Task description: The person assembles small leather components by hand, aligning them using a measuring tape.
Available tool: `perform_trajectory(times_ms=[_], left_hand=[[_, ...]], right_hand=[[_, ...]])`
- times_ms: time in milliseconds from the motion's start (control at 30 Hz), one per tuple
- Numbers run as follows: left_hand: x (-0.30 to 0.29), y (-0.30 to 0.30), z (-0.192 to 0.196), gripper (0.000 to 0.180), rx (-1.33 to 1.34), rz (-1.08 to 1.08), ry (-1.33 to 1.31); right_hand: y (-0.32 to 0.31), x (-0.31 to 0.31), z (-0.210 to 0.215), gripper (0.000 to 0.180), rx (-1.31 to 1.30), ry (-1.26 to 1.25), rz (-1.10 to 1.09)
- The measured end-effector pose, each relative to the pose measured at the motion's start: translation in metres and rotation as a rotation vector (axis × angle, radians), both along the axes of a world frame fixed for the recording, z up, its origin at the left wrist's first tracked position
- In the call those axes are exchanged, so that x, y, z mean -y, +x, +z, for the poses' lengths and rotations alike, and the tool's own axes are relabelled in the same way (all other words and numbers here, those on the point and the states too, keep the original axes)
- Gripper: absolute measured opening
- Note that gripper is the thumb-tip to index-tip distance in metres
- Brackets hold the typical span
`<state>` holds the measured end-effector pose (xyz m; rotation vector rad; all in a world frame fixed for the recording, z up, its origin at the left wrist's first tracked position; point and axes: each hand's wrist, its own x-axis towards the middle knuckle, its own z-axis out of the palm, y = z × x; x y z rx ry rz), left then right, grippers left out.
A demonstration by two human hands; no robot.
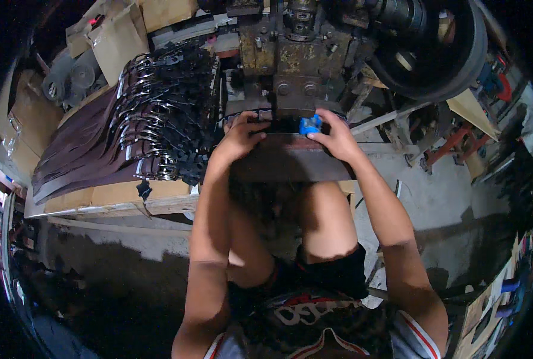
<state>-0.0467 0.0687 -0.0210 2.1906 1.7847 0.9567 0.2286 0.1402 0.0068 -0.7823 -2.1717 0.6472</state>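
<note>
1. Two hands on one job: your left hand (240, 136) and right hand (333, 136) both press on the dark brown strap (290, 160) lying across the press (290, 72) bed, right under the ram.
2. Left grip is curled down onto the strap's far edge. Right grip is pinched shut around a small blue piece (309, 124) sitting on that same edge.
3. Strap's long axis runs left to right, straight between your hands, so the blue piece lies just inboard of your right hand, which is nearer to it.
4. Strap looks like flat, matte leather. Press is rusty, pitted metal.
5. Off to your left, a belt stack (128, 137) with shiny buckles sits on the surface (117, 206).
</note>
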Motion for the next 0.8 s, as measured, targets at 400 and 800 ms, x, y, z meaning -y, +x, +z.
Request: perform_trajectory(times_ms=[400, 800], left_hand=[[0.005, -0.003, -0.005, 0.030, 0.006, 0.057, 0.003], [0.004, -0.004, -0.005, 0.029, 0.053, 0.013, 0.064]], right_hand=[[-0.033, -0.021, -0.015, 0.064, -0.019, -0.150, 0.062], [-0.028, -0.042, -0.036, 0.079, -0.035, -0.123, 0.120]])
